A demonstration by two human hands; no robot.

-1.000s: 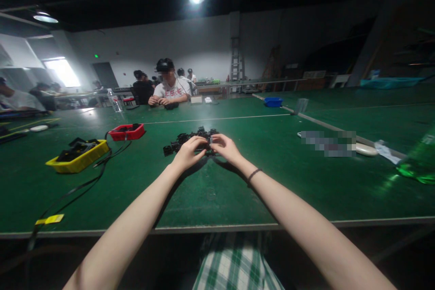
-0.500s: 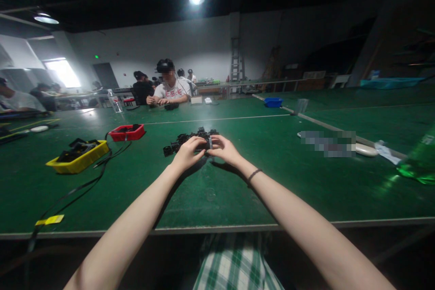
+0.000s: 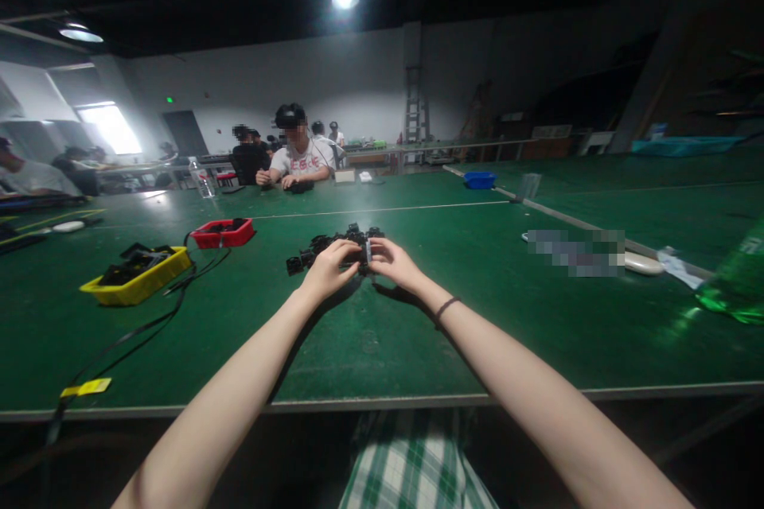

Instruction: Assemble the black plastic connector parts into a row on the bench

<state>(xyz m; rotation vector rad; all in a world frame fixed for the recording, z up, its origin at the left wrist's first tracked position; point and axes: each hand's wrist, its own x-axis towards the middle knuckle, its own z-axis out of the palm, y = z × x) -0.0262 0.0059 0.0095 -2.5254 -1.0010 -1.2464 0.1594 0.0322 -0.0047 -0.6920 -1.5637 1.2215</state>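
In the middle of the green table [image 3: 370, 342], a cluster of small black parts [image 3: 294, 264] lies just beyond my hands. My left hand [image 3: 327, 270] has its thumb and fingers closed on a small black part [image 3: 362, 257], whose shape is mostly covered. From the right side, my right hand [image 3: 396, 264] pinches a thin grey piece [image 3: 368, 250] standing upright against that part. The two sets of fingertips are close together. Whether the grey piece is joined to the black part I cannot tell.
To the left stand a yellow tray [image 3: 138, 292] and a red tray [image 3: 223, 237], both with black parts, near a black cable [image 3: 134, 332]. A blue tray [image 3: 480, 181], a green bottle [image 3: 737, 278] and a water bottle [image 3: 203, 179] are farther off. A person [image 3: 304, 159] sits opposite.
The grey piece in my right fingertips has shifted very slightly. Otherwise my hands keep the same place and grip. Across the table, the person's hands have moved a little.
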